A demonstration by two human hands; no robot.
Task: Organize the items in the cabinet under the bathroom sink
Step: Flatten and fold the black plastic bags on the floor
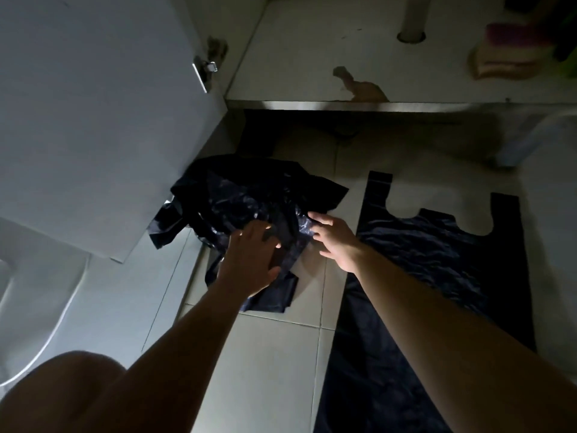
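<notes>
Crumpled heap of thin black plastic carrier bags (249, 195) lay on the pale tiled floor (265, 354), just in front of the open cabinet and beside its swung-out white door (93, 120). Film looked glossy and creased, with loose handle loops and corners trailing at the left and near edges. Judged very light, limp and slippery; no stiffness, so it would sag and slide unless gathered. Not fragile, though the film could tear if snagged. Best hold, in my judgement: pinch one bag by a handle loop or a top corner and draw it free of the heap rather than scooping the whole mass.

Left hand (254, 257) rested on the near part of the heap, fingers spread and slightly curled over the plastic; whether any film was pinched under the palm could not be told. Right hand (334, 239) was open, fingers extended, tips at the heap's right edge, nothing held.

To the right, well apart from the heap, one flattened black vest-style plastic bag (437, 276) lay spread smooth on the tiles, handles towards the cabinet.

Beyond, the white cabinet shelf (296, 73) showed a chipped brown patch at its front edge, a white drain pipe (412, 20), and folded cloths or sponges (505, 57) at far right, too dim to identify.
</notes>
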